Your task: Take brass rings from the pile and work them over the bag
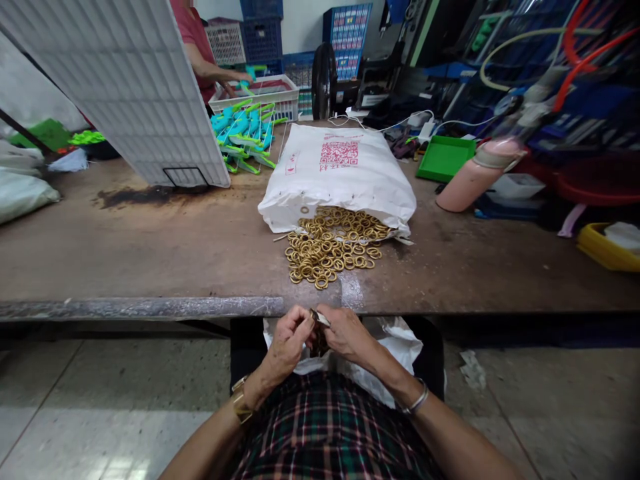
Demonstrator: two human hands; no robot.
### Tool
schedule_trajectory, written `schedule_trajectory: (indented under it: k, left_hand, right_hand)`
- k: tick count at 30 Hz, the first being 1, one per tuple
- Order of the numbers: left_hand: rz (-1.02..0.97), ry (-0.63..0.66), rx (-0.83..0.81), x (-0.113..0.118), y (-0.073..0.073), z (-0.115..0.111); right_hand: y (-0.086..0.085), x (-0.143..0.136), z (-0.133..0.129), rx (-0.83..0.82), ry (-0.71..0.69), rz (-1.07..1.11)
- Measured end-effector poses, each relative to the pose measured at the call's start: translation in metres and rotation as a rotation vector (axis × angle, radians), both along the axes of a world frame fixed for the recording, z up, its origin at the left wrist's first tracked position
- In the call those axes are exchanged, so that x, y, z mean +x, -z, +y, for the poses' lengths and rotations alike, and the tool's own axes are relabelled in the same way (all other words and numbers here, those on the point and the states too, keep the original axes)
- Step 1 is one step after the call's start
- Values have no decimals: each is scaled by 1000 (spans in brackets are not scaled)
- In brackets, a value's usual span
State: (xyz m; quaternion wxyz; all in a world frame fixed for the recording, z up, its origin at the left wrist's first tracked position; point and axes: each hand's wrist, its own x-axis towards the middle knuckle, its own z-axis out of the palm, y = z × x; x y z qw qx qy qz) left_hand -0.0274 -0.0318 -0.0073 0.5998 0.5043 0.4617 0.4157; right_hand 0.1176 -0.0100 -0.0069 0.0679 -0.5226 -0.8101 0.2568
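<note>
Just off the table's front edge, my left hand pinches a brass-coloured ring between thumb and fingers. Against that ring, my right hand closes round a small pale blade-like tool; its exact kind is hard to make out. Both hands meet over a white plastic bag spread on my lap, with dark brownish pieces partly hidden beneath the fingers. Ahead on the table, a heap of brass-coloured rings spills from the mouth of a white woven sack printed with a red code.
A ribbed white panel leans over the left of the table. Teal-and-green plastic pieces lie behind the sack, near another person's hand. To the right stand a pink bottle, a green tray and a yellow tray.
</note>
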Motion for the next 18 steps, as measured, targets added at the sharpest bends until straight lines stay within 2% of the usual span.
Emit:
schedule_trajectory:
  k: [2, 6, 9, 15, 18]
  left_hand:
    - [15, 21, 22, -2, -5, -4]
    - [-29, 136, 41, -1, -28, -17]
    - [-145, 197, -55, 4, -34, -20]
    - [-402, -79, -365, 4, -14, -1]
    - [-445, -175, -496, -1, -8, 5]
  right_hand:
    - [-1, 0, 0, -5, -5, -42]
    - [-6, 3, 3, 30, 118, -167]
    - [-8, 7, 13, 105, 222, -191]
    - [-5, -3, 43, 192, 442, -162]
    - [1, -10, 51, 186, 450, -153]
